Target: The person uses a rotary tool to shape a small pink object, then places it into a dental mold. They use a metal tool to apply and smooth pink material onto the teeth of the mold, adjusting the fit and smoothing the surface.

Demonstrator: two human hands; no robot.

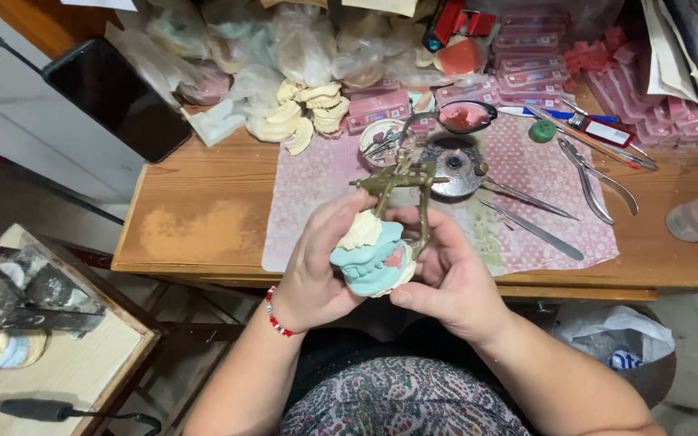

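Both hands hold one object in front of my lap: a pale blue and cream dental plaster model (373, 257) mounted in a brass articulator frame (401, 184). My left hand (317, 266) wraps the model's left side, a red bead bracelet on its wrist. Cupping the right side and underside is my right hand (446, 270), with its thumb against the plaster. The frame's arms stick up above the fingers.
A wooden desk (203, 218) carries a pink patterned mat (527, 173) with pliers (595, 173), metal instruments (531, 228), a round burner (454, 165) and a pink-filled spoon (466, 117). Cream plaster casts (304, 113), bagged casts and pink boxes crowd the back. A phone (119, 97) lies left.
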